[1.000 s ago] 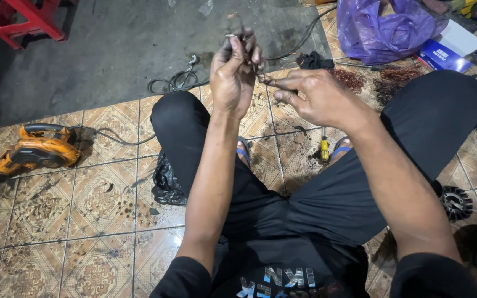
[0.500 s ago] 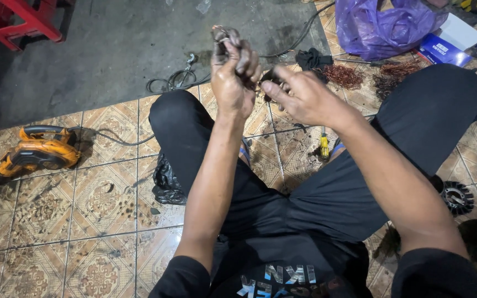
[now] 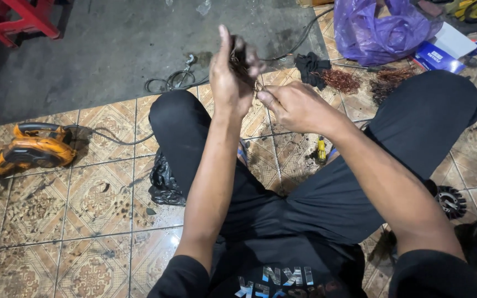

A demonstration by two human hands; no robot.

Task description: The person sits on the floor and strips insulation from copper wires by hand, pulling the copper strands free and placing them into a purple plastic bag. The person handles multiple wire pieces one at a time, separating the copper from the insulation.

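Observation:
My left hand (image 3: 232, 77) is raised above my knees and closed around a small dark bundle of copper wire (image 3: 242, 60). My right hand (image 3: 295, 106) sits just to its right, fingertips pinching a thin strand that comes off the bundle. Both hands meet over the tiled floor between my black-trousered legs. What lies inside the bundle is hidden by my fingers.
An orange power blower (image 3: 28, 152) lies on the tiles at left with its cable (image 3: 169, 83) running back. Heaps of copper wire (image 3: 340, 80) and a purple plastic bag (image 3: 379, 27) sit at the back right. A yellow-handled tool (image 3: 321, 150) and a black toothed wheel (image 3: 449, 201) lie near my legs.
Both hands stay together on the wire bundle, shifting slightly left and up in view while the right fingers keep working at the strand.

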